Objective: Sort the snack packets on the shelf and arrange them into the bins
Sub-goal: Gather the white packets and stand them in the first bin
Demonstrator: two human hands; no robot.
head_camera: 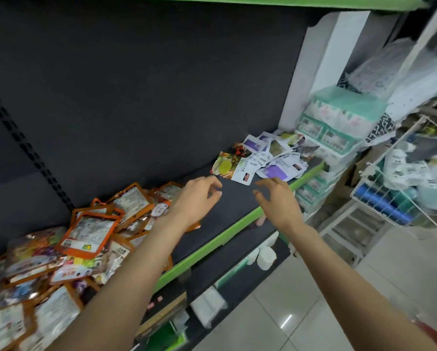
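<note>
Nearest, lower left: heap of orange-edged packets on shelf, behind left forearm. Mid-shelf: left hand and right hand side by side above bare dark deck, both empty, fingers loosely curled and spread, gripping nothing. Beyond hands, toward far right end of shelf: pile of white-and-purple packets, long axis running along shelf edge. Nearest packet lies just past fingertips, between both hands; right hand marginally closer to pile. No bins visible. Likely next: reach forward into pile.
</note>
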